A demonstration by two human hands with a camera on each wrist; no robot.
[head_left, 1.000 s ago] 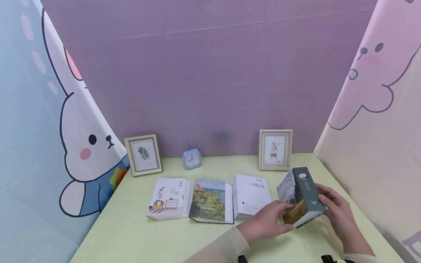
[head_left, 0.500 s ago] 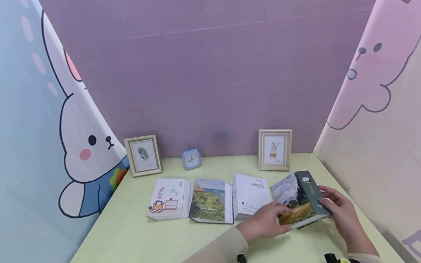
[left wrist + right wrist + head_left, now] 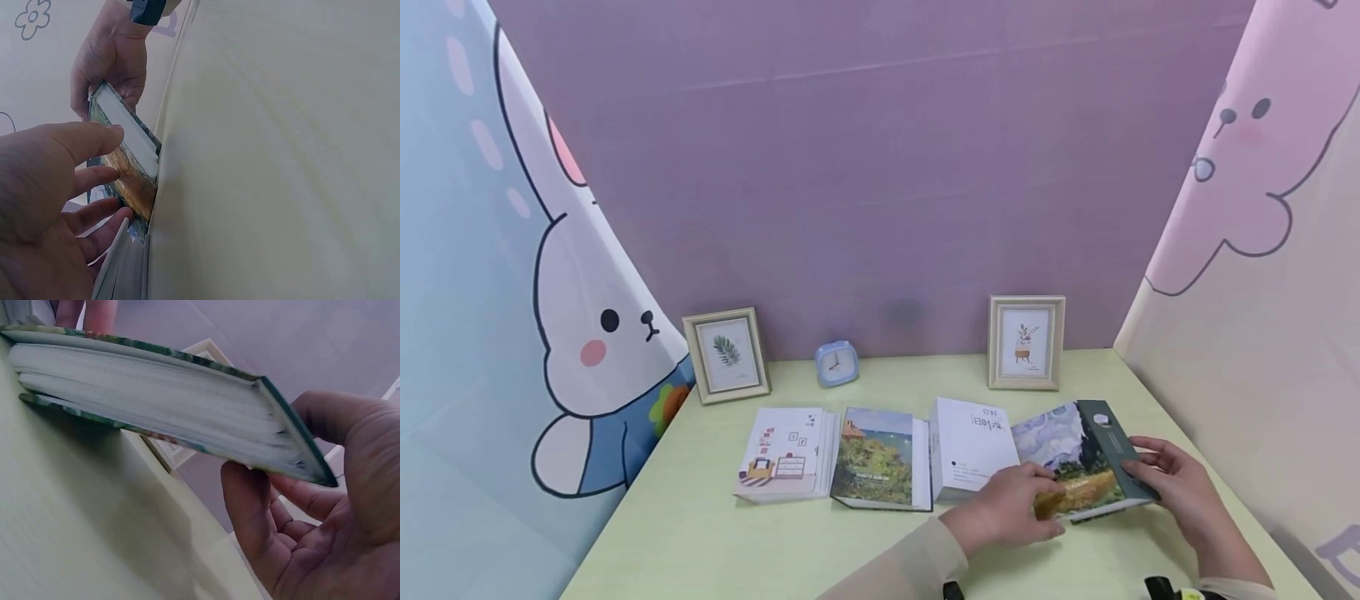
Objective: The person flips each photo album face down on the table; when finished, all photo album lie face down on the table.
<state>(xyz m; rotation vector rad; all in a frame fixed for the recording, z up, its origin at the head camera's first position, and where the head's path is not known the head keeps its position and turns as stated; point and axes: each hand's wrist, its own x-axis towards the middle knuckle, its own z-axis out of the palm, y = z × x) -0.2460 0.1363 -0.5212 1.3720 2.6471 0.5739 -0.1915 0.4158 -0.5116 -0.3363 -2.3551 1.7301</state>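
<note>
Both hands hold a thick painted-cover book (image 3: 1078, 462) at the right end of a row on the pale green table (image 3: 715, 542). Left hand (image 3: 1011, 512) has its fingers curled on the near left corner; right hand (image 3: 1180, 487) cups the dark green spine, thumb above and fingers beneath. Its left edge rests on the table while the spine side is tilted slightly up. Its page block looks thick and cream. Just left lie a white book (image 3: 970, 450), a seaside book (image 3: 880, 458) and an illustrated book (image 3: 786, 454).
</note>
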